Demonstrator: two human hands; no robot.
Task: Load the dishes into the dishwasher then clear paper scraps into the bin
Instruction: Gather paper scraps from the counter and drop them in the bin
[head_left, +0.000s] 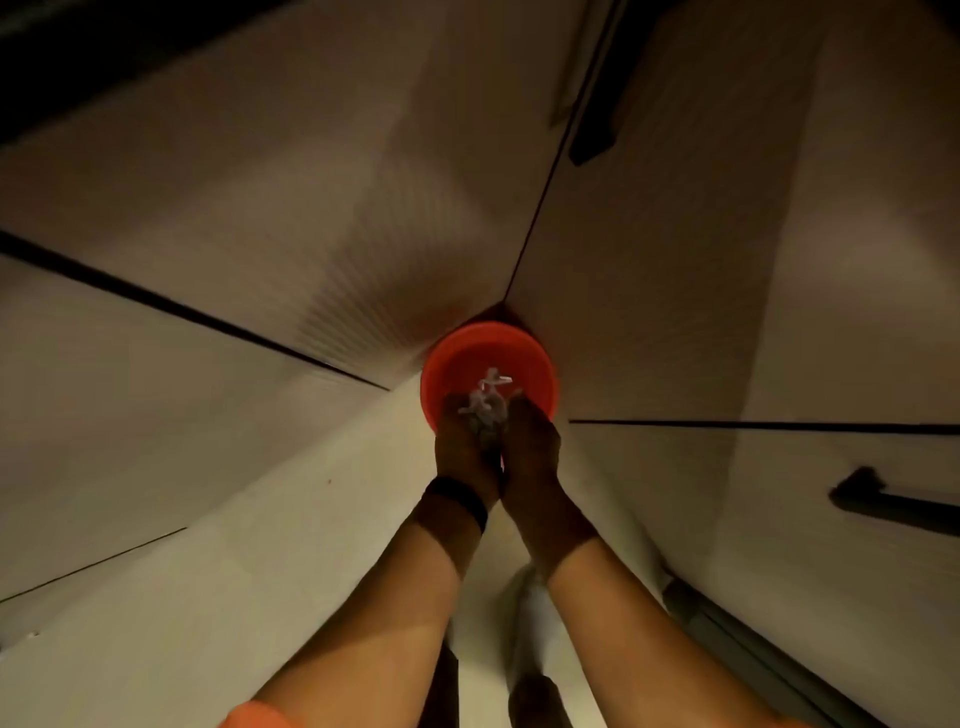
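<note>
Head view: left hand (462, 452) and right hand (531, 447) clasp paper scraps (485, 404) (fingers (451, 413) curled), bin (488, 340) directly beneath.

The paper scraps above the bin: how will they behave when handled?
Probably very light and floppy: the paper scraps look thin and crumpled. Being loose bits held between left hand and right hand, some may slip out and miss the orange bin.

White paper scraps (487, 404) bunched over the round orange bin (453, 364)
</note>
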